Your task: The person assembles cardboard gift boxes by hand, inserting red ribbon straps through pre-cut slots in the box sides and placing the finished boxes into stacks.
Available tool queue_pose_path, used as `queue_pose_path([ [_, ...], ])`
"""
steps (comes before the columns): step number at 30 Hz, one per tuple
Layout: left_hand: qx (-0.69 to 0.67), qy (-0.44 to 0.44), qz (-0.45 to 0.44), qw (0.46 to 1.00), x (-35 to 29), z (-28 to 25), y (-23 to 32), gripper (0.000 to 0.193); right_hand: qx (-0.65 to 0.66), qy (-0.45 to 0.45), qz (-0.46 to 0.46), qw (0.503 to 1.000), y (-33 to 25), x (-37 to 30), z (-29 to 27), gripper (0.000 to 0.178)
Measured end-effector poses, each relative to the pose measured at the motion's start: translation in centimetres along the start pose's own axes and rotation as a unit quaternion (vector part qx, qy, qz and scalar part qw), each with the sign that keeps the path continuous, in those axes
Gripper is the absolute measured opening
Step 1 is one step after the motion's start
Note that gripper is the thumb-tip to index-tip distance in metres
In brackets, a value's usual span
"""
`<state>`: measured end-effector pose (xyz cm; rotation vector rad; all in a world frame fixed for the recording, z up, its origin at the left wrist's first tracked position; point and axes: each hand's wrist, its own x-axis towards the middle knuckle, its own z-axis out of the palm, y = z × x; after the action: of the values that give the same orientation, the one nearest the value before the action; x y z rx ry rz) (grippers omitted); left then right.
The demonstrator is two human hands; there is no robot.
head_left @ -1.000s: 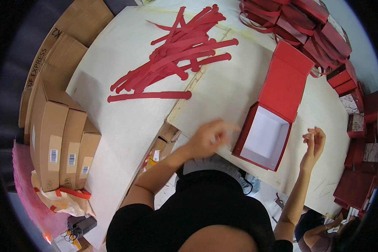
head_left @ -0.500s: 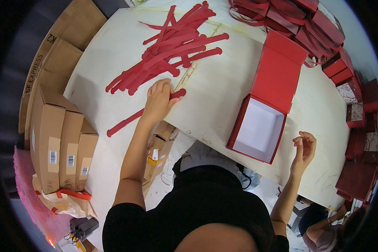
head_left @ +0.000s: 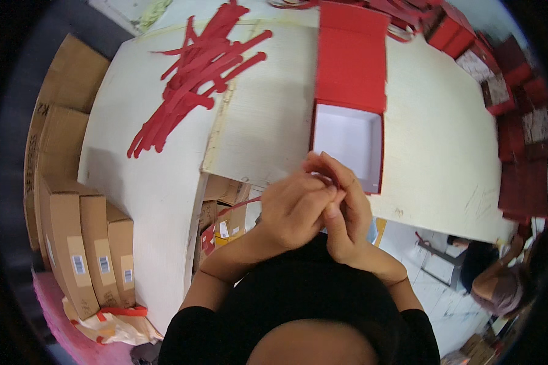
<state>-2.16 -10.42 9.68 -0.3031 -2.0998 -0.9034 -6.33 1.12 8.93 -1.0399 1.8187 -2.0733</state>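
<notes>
My left hand (head_left: 295, 207) and my right hand (head_left: 350, 210) meet at the table's front edge, in front of my chest. Between them they pinch a red ribbon strap (head_left: 240, 205), whose tail sticks out to the left below my left hand. Fingers cover most of its upper end. Just beyond my hands lies an open red box (head_left: 380, 146) with a white inside, its lid (head_left: 351, 52) folded back flat, away from me. A loose pile of red ribbon straps (head_left: 189, 82) with rounded ends rests at the far left.
Cardboard boxes (head_left: 91, 243) stand along the left side. Red boxes (head_left: 523, 158) are stacked at the right and back right. Beneath the table are more cartons (head_left: 225, 225). Another person (head_left: 499, 274) sits at the lower right. A pale seam crosses the white table (head_left: 262, 140).
My left hand has lifted a single strap off the table and brought it right. My right hand has come in from the right to meet it. The view has shifted.
</notes>
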Motion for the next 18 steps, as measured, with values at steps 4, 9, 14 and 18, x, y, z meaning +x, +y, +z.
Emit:
queue_pose_path([
  [4, -0.077, -0.047, -0.015, 0.996, -2.0, 2.6, 0.3, 0.024, 0.110, 0.086, 0.049, 0.989, 1.4, -3.4, -0.6, 0.036],
  [9, -0.256, -0.246, -0.076, 0.932, -2.6, 3.6, 1.0, 0.025, -0.033, 0.199, 0.009, 0.979, 3.8, -8.7, -2.3, 0.032],
  [14, -0.227, -0.212, -0.170, 0.935, -1.1, 4.2, -0.2, 0.020, -0.047, 0.248, 0.068, 0.965, 5.0, -10.9, -6.3, 0.027],
  [18, -0.074, -0.341, -0.190, 0.918, 0.3, 7.8, -1.0, 0.022, -0.180, 0.150, 0.162, 0.959, 4.6, -10.3, -10.3, 0.018],
])
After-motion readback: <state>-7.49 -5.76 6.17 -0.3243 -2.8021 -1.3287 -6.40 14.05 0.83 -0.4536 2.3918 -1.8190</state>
